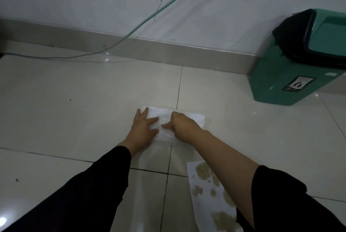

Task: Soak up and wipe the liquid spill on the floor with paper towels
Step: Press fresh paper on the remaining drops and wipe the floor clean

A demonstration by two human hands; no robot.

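A white pack of paper towels (194, 117) lies on the pale tiled floor in the middle of the view. My left hand (143, 129) lies flat on its left part, fingers straight, holding it down. My right hand (182, 126) is over the pack's middle with fingers curled, pinching a sheet at the top of the pack. A used paper towel (206, 190) with brownish wet stains lies flat on the floor at the lower right, partly under my right forearm. No open puddle shows on the tiles around it.
A green bin with a dark swing lid (299, 59) stands at the right against the wall. A thin green cable (131, 33) runs down the wall and along the floor at the back left. The skirting board (168, 52) edges the floor behind the pack.
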